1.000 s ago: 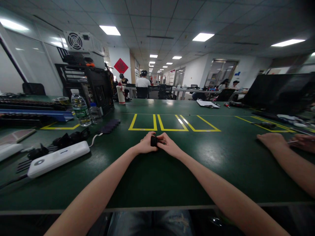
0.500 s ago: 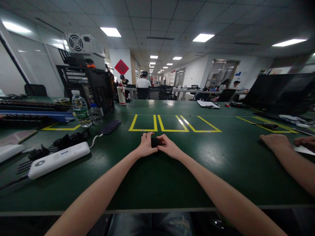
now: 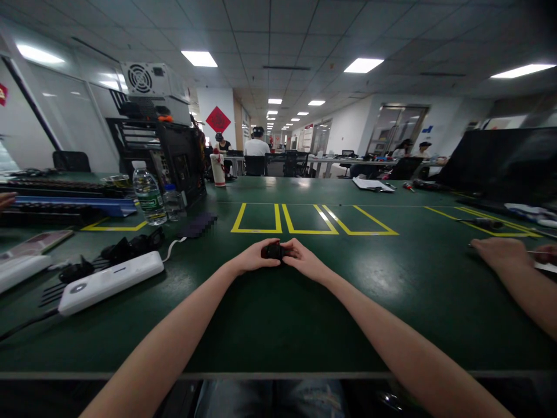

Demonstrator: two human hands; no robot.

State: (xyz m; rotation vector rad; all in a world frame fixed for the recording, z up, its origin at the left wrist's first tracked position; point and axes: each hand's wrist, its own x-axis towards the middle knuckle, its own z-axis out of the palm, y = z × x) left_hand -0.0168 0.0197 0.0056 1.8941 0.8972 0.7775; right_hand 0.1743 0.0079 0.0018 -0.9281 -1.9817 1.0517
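Note:
A small black object [image 3: 274, 251] sits between my two hands, low over the green table [image 3: 278, 313]. My left hand [image 3: 255, 256] curls around its left side, fingers closed on it. My right hand [image 3: 302, 257] pinches its right side. Both forearms reach forward from the near table edge. Just beyond the hands lie yellow taped rectangles [image 3: 304, 219].
At left lie a white power strip [image 3: 111, 281], black cables [image 3: 126, 248], a water bottle [image 3: 148, 193] and a black rack [image 3: 172, 157]. Another person's hand [image 3: 500, 251] rests on the table at right, near a dark monitor [image 3: 500, 162]. People sit at desks far behind.
My hands have turned the small black object from upright to lying sideways between them. The view shifted slightly; the other person's hand at right moved a little.

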